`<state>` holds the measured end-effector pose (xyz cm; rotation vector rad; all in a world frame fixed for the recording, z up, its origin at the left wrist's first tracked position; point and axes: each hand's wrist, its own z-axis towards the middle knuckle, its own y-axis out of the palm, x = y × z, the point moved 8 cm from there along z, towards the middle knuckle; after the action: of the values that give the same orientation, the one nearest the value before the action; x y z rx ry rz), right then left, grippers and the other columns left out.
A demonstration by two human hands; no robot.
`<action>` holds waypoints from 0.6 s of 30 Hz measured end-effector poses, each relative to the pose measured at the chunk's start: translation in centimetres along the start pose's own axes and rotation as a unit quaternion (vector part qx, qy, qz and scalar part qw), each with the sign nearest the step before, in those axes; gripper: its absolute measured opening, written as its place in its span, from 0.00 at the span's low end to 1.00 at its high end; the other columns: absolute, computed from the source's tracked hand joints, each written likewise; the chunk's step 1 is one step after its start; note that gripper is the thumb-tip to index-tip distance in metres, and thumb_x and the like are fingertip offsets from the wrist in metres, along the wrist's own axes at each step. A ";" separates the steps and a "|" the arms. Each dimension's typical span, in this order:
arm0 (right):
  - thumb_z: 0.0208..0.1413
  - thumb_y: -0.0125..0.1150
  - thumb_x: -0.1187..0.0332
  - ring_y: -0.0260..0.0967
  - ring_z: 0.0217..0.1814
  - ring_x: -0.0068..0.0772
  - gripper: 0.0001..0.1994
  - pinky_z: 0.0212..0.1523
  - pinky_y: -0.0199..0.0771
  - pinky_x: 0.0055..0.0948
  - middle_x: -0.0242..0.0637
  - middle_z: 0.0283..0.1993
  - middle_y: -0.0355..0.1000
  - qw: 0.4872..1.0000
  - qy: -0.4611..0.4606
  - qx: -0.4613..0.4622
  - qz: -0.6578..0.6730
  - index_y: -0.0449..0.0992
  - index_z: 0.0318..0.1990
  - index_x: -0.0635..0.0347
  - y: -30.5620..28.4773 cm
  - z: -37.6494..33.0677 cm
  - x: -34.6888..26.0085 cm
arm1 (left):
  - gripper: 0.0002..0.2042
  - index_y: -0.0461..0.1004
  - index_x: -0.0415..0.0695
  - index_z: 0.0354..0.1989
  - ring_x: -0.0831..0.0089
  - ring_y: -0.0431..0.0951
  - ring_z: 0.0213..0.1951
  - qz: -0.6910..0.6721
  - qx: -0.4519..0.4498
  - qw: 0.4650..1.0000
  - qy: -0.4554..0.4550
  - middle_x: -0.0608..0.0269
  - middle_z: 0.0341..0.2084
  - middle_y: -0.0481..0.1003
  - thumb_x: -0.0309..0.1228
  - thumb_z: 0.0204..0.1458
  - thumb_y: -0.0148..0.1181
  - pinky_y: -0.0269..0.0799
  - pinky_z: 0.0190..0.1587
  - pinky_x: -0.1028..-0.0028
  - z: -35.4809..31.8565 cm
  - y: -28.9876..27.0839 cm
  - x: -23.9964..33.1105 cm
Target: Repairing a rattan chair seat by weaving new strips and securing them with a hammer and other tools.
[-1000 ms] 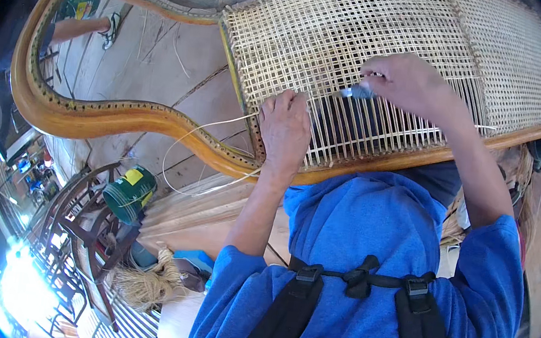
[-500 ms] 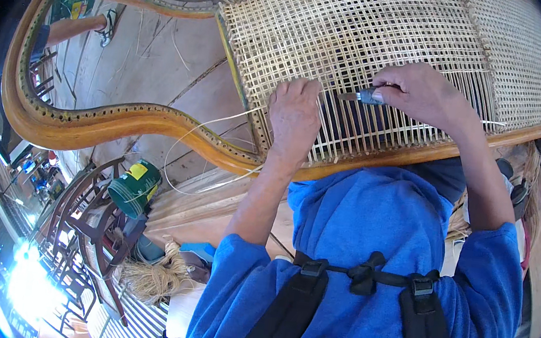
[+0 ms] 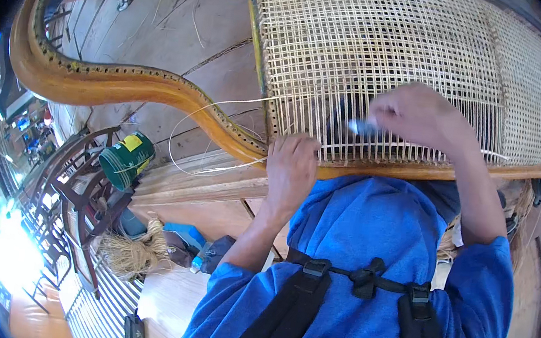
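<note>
Right hand shifted; green can nearby

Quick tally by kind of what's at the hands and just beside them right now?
Woven cane panel: 1
Curved wooden frame: 1
Loose cane strand: 1
Small blue-tipped tool in the right hand: 1
Green can: 1
Left hand rests on the panel's edge.
Total: 5

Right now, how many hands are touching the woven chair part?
2. The left hand presses on the woven cane panel at its lower left edge. The right hand rests over the panel's middle, holding a small pale tool. No others show.
</note>
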<state>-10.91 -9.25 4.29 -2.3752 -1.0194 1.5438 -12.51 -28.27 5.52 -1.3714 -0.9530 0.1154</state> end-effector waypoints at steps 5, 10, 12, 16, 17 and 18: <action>0.54 0.53 0.62 0.70 0.28 0.39 0.10 0.32 0.68 0.36 0.42 0.25 0.71 0.996 0.049 0.013 -0.076 0.76 0.36 0.57 -0.4 0.7 -1.5 | 0.09 0.71 0.48 0.31 0.62 0.70 0.38 -0.016 0.053 0.998 -0.037 0.64 0.34 0.70 0.22 0.39 0.56 0.64 0.43 0.62 -2.1 0.0 -2.0; 0.55 0.50 0.62 0.67 0.25 0.39 0.10 0.29 0.67 0.36 0.41 0.23 0.69 0.998 0.062 0.003 -0.023 0.75 0.34 0.57 0.3 2.0 -1.5 | 0.10 0.71 0.45 0.30 0.60 0.70 0.36 -0.049 0.082 0.995 -0.014 0.61 0.32 0.71 0.19 0.38 0.52 0.64 0.40 0.62 -2.3 -0.2 -2.2; 0.56 0.48 0.61 0.68 0.27 0.44 0.12 0.30 0.67 0.40 0.43 0.24 0.69 0.996 0.087 0.033 0.003 0.74 0.31 0.57 -0.2 1.9 -1.8 | 0.10 0.71 0.45 0.31 0.60 0.70 0.36 -0.062 0.102 0.993 -0.018 0.61 0.32 0.71 0.19 0.38 0.53 0.64 0.40 0.62 -2.2 -0.4 -2.3; 0.58 0.49 0.62 0.68 0.25 0.39 0.11 0.30 0.68 0.33 0.43 0.25 0.70 0.992 0.060 0.099 -0.040 0.76 0.37 0.55 0.4 2.8 -2.3 | 0.08 0.72 0.48 0.31 0.64 0.71 0.36 -0.051 0.104 0.993 -0.012 0.65 0.32 0.71 0.23 0.40 0.56 0.65 0.40 0.65 -2.2 -0.4 -2.3; 0.58 0.49 0.62 0.68 0.25 0.39 0.11 0.30 0.68 0.33 0.43 0.25 0.70 0.992 0.062 0.098 -0.042 0.76 0.37 0.55 0.1 2.6 -2.1 | 0.08 0.72 0.48 0.31 0.64 0.71 0.36 -0.053 0.105 0.993 -0.012 0.65 0.32 0.71 0.23 0.40 0.56 0.65 0.40 0.65 -1.9 -0.4 -2.0; 0.58 0.50 0.62 0.68 0.25 0.37 0.11 0.30 0.68 0.32 0.43 0.26 0.71 0.988 0.077 0.130 0.008 0.76 0.40 0.56 -0.9 2.0 -1.5 | 0.09 0.72 0.46 0.33 0.61 0.71 0.36 -0.051 0.083 0.995 -0.035 0.62 0.33 0.72 0.22 0.41 0.54 0.65 0.40 0.63 -1.4 0.0 -2.0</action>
<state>-13.38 -9.91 4.91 -2.2838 -0.7201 1.3758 -12.93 -30.51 4.68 -1.1706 -1.0469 0.1637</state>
